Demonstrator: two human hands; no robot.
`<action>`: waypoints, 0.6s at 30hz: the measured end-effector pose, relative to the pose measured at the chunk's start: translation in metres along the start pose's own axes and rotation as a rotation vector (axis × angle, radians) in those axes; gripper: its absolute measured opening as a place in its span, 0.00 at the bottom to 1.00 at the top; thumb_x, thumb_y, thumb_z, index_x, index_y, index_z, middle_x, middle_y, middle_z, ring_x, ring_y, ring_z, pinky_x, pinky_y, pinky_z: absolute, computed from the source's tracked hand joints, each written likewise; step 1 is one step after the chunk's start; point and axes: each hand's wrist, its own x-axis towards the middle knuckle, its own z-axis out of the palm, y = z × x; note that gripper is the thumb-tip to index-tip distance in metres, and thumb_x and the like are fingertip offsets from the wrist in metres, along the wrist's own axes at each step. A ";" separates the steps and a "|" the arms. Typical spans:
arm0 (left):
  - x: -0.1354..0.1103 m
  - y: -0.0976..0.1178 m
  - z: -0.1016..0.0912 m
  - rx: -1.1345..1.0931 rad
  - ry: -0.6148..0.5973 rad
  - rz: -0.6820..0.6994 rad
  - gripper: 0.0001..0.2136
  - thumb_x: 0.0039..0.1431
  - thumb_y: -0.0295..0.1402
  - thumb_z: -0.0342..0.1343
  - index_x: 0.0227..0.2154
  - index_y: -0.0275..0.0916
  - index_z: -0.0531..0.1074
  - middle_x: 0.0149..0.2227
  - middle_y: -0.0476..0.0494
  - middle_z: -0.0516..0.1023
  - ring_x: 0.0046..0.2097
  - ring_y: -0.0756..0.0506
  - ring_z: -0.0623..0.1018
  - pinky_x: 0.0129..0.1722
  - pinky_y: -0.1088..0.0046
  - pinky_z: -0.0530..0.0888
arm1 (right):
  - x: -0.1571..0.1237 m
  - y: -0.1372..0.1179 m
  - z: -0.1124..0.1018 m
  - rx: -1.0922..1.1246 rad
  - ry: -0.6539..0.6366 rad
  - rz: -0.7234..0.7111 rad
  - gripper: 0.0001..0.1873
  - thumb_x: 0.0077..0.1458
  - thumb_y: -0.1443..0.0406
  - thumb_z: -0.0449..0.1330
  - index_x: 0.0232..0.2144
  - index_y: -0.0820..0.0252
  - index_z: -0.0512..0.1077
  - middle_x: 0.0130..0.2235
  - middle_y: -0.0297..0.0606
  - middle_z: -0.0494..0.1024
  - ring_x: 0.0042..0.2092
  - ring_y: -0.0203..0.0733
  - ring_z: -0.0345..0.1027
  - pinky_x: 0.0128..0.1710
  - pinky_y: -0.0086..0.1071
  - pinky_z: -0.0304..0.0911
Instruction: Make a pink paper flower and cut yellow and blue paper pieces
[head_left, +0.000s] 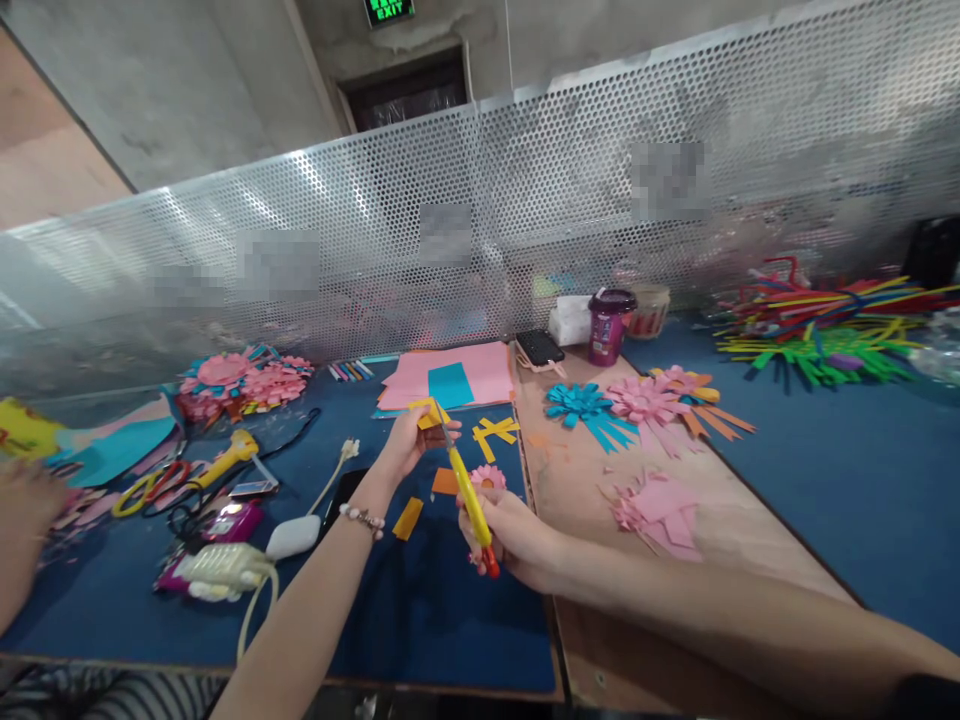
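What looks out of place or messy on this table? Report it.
Nothing is damaged or spilled. Small orange paper scraps lie loose on the blue mat near the left hand, which holds a yellow paper piece, and red, yellow and green paper strips sprawl in an untidy heap at the far right.

Yellow scissors [469, 495]; yellow paper [430, 414]; blue mat [420, 600].

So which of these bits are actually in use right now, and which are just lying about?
In use: left hand pinching the yellow paper piece; right hand working the yellow scissors.
Lying about: blue paper flower, purple cup, pink paper sheets, spare scissors.
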 end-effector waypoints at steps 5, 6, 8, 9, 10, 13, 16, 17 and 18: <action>-0.003 0.003 -0.001 0.014 -0.068 0.008 0.12 0.62 0.33 0.46 0.36 0.29 0.71 0.36 0.29 0.81 0.32 0.41 0.81 0.31 0.67 0.77 | 0.002 -0.001 -0.003 0.016 -0.009 0.002 0.23 0.52 0.47 0.58 0.35 0.59 0.61 0.20 0.24 0.64 0.17 0.29 0.59 0.17 0.26 0.62; -0.003 0.004 -0.003 0.020 -0.087 -0.002 0.12 0.62 0.33 0.46 0.37 0.29 0.71 0.37 0.29 0.80 0.33 0.40 0.81 0.31 0.67 0.78 | 0.002 -0.001 -0.004 0.017 -0.013 0.007 0.22 0.52 0.47 0.58 0.35 0.59 0.61 0.21 0.25 0.64 0.17 0.30 0.59 0.17 0.26 0.62; -0.004 0.006 -0.006 0.033 -0.118 -0.026 0.11 0.62 0.33 0.47 0.37 0.30 0.71 0.38 0.28 0.80 0.34 0.40 0.82 0.31 0.67 0.78 | 0.002 -0.003 -0.005 0.019 -0.022 0.020 0.22 0.53 0.47 0.57 0.36 0.59 0.61 0.21 0.25 0.64 0.17 0.30 0.59 0.17 0.26 0.62; -0.005 0.007 -0.008 0.038 -0.129 -0.036 0.11 0.62 0.33 0.48 0.38 0.30 0.71 0.39 0.28 0.80 0.35 0.39 0.82 0.31 0.67 0.78 | 0.002 -0.004 -0.005 0.021 -0.027 0.027 0.22 0.53 0.47 0.57 0.36 0.59 0.61 0.21 0.25 0.64 0.18 0.30 0.59 0.17 0.26 0.62; -0.005 0.007 -0.009 0.042 -0.137 -0.043 0.11 0.62 0.32 0.48 0.38 0.30 0.71 0.39 0.28 0.80 0.35 0.39 0.81 0.31 0.67 0.78 | 0.002 -0.004 -0.005 0.025 -0.029 0.032 0.23 0.52 0.46 0.57 0.35 0.59 0.61 0.21 0.25 0.64 0.18 0.30 0.59 0.17 0.26 0.62; -0.004 0.007 -0.012 0.041 -0.150 -0.051 0.10 0.62 0.33 0.49 0.38 0.30 0.71 0.39 0.29 0.80 0.37 0.39 0.81 0.32 0.68 0.78 | 0.001 -0.006 -0.004 0.034 -0.029 0.040 0.24 0.51 0.44 0.56 0.35 0.59 0.61 0.21 0.25 0.63 0.17 0.29 0.57 0.18 0.25 0.61; -0.003 0.007 -0.014 0.033 -0.154 -0.052 0.11 0.63 0.34 0.48 0.38 0.30 0.71 0.40 0.28 0.80 0.37 0.39 0.81 0.32 0.69 0.78 | -0.002 -0.007 -0.002 0.026 -0.035 0.051 0.22 0.50 0.48 0.59 0.35 0.58 0.61 0.20 0.25 0.62 0.17 0.29 0.56 0.17 0.24 0.59; -0.003 0.007 -0.014 0.031 -0.154 -0.051 0.12 0.63 0.34 0.47 0.38 0.30 0.70 0.40 0.28 0.79 0.37 0.39 0.81 0.32 0.69 0.77 | -0.002 -0.007 -0.002 0.021 -0.038 0.054 0.21 0.50 0.50 0.60 0.35 0.58 0.61 0.20 0.25 0.63 0.17 0.29 0.56 0.17 0.24 0.60; -0.002 0.007 -0.014 0.029 -0.154 -0.051 0.12 0.63 0.34 0.47 0.38 0.30 0.70 0.40 0.27 0.79 0.37 0.39 0.81 0.32 0.69 0.77 | -0.003 -0.007 -0.002 0.018 -0.038 0.056 0.20 0.50 0.51 0.61 0.35 0.59 0.62 0.20 0.25 0.63 0.17 0.29 0.57 0.17 0.24 0.60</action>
